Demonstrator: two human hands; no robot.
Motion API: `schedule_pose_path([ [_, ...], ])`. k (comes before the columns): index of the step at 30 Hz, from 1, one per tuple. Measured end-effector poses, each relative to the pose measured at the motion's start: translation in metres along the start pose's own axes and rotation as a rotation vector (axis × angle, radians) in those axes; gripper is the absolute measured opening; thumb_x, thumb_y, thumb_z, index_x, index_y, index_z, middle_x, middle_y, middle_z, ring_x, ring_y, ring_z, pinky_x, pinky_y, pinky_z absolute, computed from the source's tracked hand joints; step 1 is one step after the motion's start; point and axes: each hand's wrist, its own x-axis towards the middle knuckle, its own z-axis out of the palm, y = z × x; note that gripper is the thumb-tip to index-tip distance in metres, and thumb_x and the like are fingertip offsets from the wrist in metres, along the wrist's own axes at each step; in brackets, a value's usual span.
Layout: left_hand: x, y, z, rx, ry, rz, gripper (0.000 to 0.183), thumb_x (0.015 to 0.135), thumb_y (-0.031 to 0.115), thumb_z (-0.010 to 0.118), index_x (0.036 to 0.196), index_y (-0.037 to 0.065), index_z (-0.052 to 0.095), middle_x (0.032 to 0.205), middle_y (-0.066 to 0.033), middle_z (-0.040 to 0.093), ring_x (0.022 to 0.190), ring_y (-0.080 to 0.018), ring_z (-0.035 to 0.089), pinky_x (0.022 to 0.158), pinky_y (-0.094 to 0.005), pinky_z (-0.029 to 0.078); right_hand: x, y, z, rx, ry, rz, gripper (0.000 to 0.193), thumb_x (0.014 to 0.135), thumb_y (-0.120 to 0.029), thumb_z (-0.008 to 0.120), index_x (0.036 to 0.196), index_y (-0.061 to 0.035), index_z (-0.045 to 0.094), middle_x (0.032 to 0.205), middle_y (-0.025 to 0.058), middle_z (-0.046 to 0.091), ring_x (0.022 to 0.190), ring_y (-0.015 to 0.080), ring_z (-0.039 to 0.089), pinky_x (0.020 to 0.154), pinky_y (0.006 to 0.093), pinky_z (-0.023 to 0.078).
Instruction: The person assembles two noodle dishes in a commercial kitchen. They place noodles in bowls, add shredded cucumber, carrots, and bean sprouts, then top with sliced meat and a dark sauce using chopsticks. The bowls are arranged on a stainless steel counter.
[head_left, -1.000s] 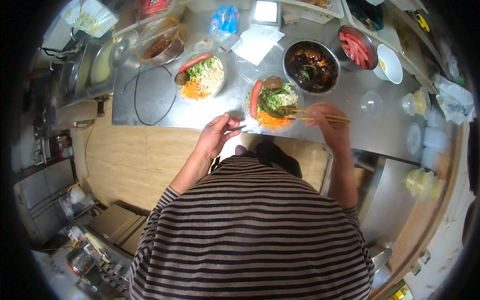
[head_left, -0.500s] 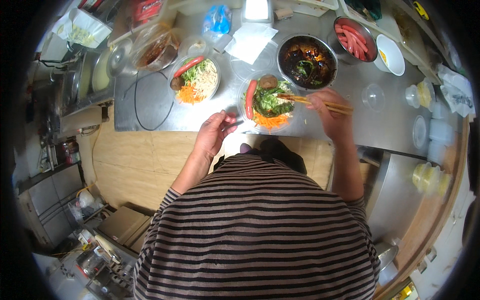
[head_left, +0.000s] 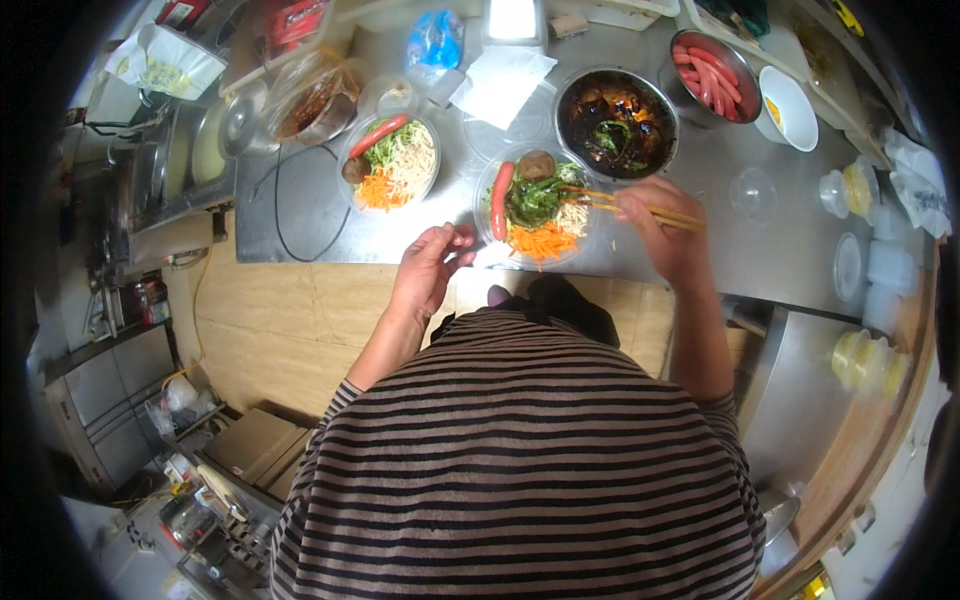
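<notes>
My right hand (head_left: 665,228) grips a pair of wooden chopsticks (head_left: 662,213). Their tips rest among dark leafy greens (head_left: 532,203) in a clear plastic bowl (head_left: 484,222) at the table's front edge. Around the greens lie a red sausage (head_left: 502,200), a round brown egg-like piece (head_left: 537,165), shredded carrot (head_left: 543,241) and pale shreds (head_left: 573,219). Just left of this bowl, my left hand (head_left: 430,270) hovers with fingers loosely curled and apart, nothing visible in it. A second filled bowl (head_left: 437,165) with similar food stands farther left.
Behind the chopsticks sits a metal pot (head_left: 675,140) of dark liquid and greens. Farther right are a steel bowl of sausages (head_left: 710,85) and a white bowl (head_left: 797,125). A bag-covered pot (head_left: 315,110), a black cord (head_left: 277,210), white paper (head_left: 500,85) and clear lids (head_left: 752,195) share the metal table.
The greens beneath the chopstick tips have shifted left, showing more pale shreds on the bowl's right side. Both hands stay almost where they were.
</notes>
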Motion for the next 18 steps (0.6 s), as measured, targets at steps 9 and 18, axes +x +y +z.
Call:
schedule_pose_path([
  [9,-0.002,-0.004,-0.001,0.025,0.03,-0.012,0.02,0.085,0.018,0.052,0.074,0.002,0.053,0.093,-0.0134,0.056,0.086,-0.0198,0.054,0.076,-0.0338,0.047,-0.004,0.013,0.004,0.06,0.039,-0.036,0.013,0.083,-0.005,0.049,0.082,0.0043,0.058,0.083,0.0118,0.058,0.07,0.0186,0.058,0.062,0.0267,0.05],
  [18,-0.003,-0.004,0.005,0.015,0.046,-0.01,0.018,0.085,0.018,0.054,0.073,0.004,0.054,0.089,-0.01,0.058,0.082,-0.0179,0.054,0.071,-0.0325,0.047,0.013,0.045,-0.012,0.479,0.48,0.431,0.021,0.084,-0.013,0.054,0.093,0.0053,0.056,0.086,0.0139,0.06,0.071,0.0178,0.061,0.064,0.0261,0.052],
])
